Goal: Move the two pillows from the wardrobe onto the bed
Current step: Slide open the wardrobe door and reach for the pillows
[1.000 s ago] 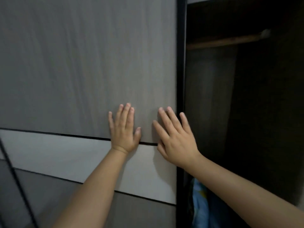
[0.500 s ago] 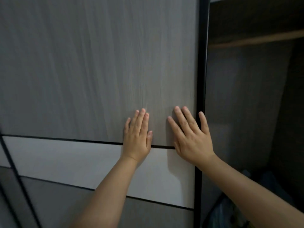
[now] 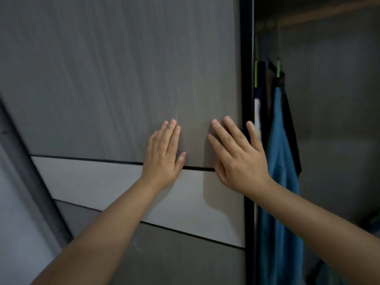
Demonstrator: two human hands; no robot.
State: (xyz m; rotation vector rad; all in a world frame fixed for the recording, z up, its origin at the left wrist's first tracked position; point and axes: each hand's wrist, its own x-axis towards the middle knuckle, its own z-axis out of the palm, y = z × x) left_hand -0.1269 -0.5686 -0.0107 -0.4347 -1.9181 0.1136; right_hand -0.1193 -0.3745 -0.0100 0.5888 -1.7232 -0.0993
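Left hand [image 3: 163, 153] and right hand [image 3: 238, 159] press flat against wardrobe door [image 3: 123, 79].

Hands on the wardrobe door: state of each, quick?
Left hand: open, flat on the sliding door, holding nothing.
Right hand: open, flat on it, holding nothing.

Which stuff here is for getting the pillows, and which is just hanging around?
For the job:
- wardrobe door, with both palms flat on it
- left hand
- right hand
No pillows show yet.

Just there:
- blue garment hanging inside
- dark garment behind it
- green hangers
- hanging rail
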